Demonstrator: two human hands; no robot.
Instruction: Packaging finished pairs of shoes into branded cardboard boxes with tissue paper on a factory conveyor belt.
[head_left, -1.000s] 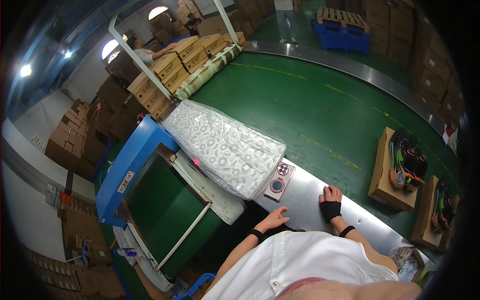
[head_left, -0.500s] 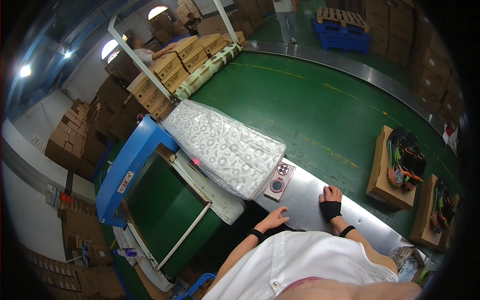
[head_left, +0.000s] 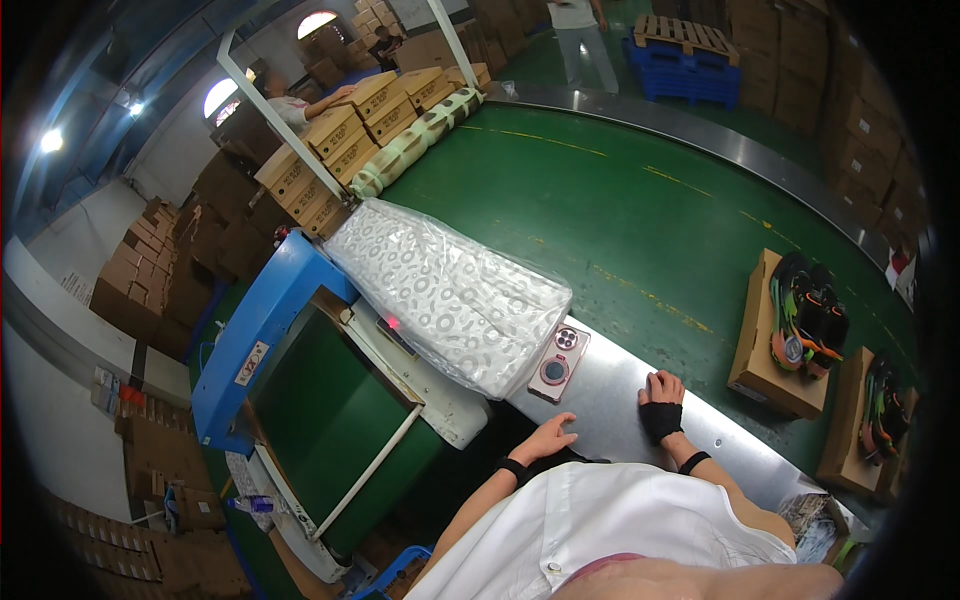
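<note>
My left hand (head_left: 548, 438) hovers at the near side of the metal ledge (head_left: 610, 390), its fingers apart and nothing in them; a black band circles that wrist. My right hand (head_left: 662, 402), in a black fingerless glove, rests on the ledge beside the green conveyor belt (head_left: 560, 200), fingers laid out and holding nothing. Between the hands and a stack wrapped in clear plastic with grey ring patterns (head_left: 450, 300) lies a phone (head_left: 558, 362) in a pinkish case, camera side up.
Shoes (head_left: 805, 320) sit on a brown box (head_left: 755, 365) on the belt at right, with another shoe-topped box (head_left: 845, 440) nearer. A blue-framed machine (head_left: 270, 320) stands left. Yellow-brown shoeboxes (head_left: 345, 135) are stacked at the far left. A person (head_left: 582, 45) stands beyond the belt.
The boxes with shoes have shifted slightly left with the belt's yellow marks. The person beyond the belt has changed stance, legs farther apart. My hands have stayed in place.
</note>
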